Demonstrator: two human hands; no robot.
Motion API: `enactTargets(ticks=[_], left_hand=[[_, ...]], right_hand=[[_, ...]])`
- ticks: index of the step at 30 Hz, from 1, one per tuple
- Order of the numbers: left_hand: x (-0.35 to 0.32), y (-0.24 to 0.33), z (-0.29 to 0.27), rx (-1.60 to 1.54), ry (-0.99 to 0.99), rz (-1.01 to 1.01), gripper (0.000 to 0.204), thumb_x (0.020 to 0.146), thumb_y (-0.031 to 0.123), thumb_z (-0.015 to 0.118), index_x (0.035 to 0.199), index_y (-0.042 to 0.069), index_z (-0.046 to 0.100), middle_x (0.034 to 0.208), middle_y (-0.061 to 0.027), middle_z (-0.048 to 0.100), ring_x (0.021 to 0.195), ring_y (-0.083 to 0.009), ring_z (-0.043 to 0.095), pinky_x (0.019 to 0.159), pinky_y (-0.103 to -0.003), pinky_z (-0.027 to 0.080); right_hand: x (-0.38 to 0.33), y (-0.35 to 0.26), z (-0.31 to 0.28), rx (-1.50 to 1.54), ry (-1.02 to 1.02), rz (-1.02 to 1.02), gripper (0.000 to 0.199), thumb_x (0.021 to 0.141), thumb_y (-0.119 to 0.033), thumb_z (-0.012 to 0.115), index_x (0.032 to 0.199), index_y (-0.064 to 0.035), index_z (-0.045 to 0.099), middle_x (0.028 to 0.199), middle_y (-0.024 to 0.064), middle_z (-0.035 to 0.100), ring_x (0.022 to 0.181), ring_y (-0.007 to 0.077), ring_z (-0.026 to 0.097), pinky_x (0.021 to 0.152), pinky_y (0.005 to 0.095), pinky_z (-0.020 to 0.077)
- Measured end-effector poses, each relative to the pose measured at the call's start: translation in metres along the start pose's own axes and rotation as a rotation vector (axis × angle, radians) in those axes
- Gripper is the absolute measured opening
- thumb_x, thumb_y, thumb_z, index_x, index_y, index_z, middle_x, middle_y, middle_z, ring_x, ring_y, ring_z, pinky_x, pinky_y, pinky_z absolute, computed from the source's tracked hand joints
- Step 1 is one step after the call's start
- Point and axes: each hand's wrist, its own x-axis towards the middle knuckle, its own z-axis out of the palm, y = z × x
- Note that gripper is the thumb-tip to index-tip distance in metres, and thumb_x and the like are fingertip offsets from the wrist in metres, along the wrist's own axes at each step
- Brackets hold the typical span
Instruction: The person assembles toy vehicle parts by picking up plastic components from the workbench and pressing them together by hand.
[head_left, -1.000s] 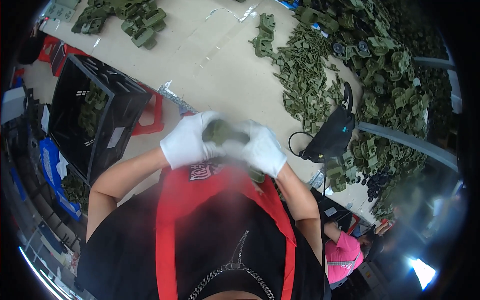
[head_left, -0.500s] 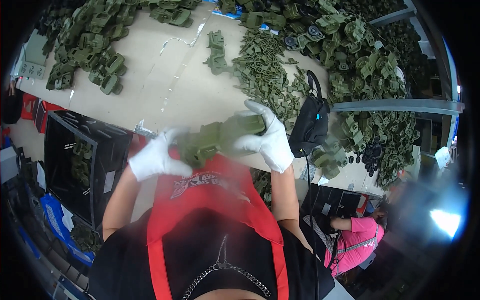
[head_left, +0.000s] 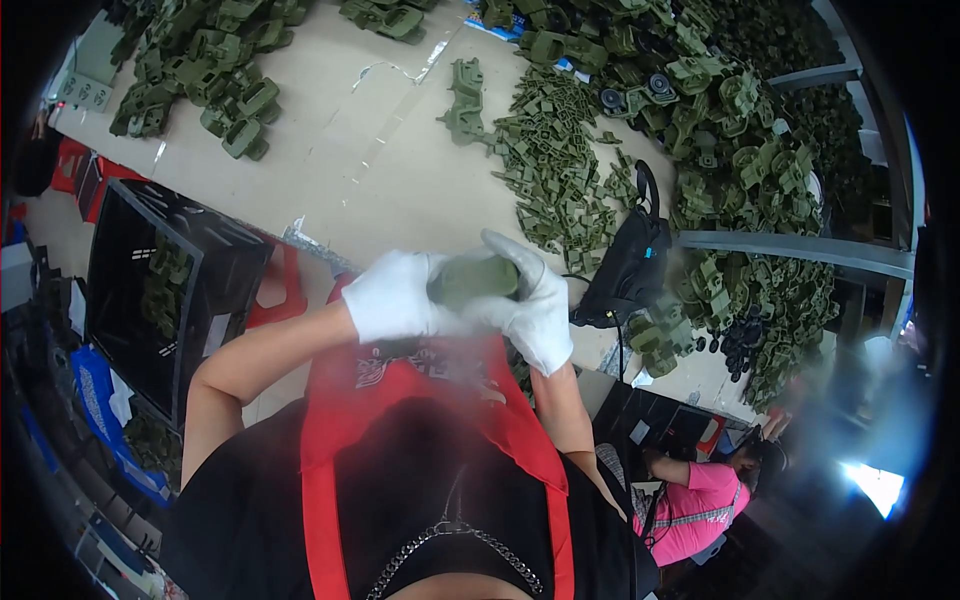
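Both white-gloved hands are together in front of my red apron, closed around a dark green plastic toy vehicle body (head_left: 474,279). My left hand (head_left: 398,297) grips its left end, and my right hand (head_left: 538,305) wraps the right end with the thumb across the near side. Motion blurs the piece, and the gloves cover much of it. On the table beyond lies a flat green moulded part (head_left: 464,100). Beside that spreads a heap of small green plastic parts (head_left: 555,150).
A black bag (head_left: 630,262) with a cable sits right of my hands. Green vehicle bodies (head_left: 225,85) are piled far left, more parts (head_left: 745,150) at right under a grey metal bar (head_left: 800,247). A black crate (head_left: 180,290) stands left. A co-worker in pink (head_left: 695,510) is at lower right.
My hands have come closer together. The green vehicle body, earlier held lengthwise between them, is now turned and mostly covered. The whole view has shifted slightly.
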Motion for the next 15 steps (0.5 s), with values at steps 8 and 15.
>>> enactTargets(ticks=[8,15], left_hand=[[0.021,0.004,0.023,0.466,0.661,0.276,0.109,0.055,0.047,0.086,0.139,0.002,0.033,0.129,-0.0239,0.046,0.113,-0.0394,0.053,0.094,-0.046,0.045],[0.032,-0.026,-0.006,-1.21,0.186,0.123,0.083,0.07,0.012,0.076,0.141,0.005,0.034,0.125,-0.0071,0.054,0.112,-0.0205,0.056,0.098,-0.035,0.045]], right_hand=[[0.062,-0.056,-0.008,-0.789,0.35,0.087,0.071,0.08,-0.05,0.067,0.125,0.003,0.054,0.109,0.02,0.066,0.095,0.0368,0.065,0.083,0.0393,0.0508],[0.044,-0.051,-0.013,-0.079,0.205,-0.055,0.064,0.083,-0.012,0.068,0.14,0.0009,0.041,0.134,0.0139,0.053,0.112,0.0234,0.058,0.096,0.0334,0.0456]])
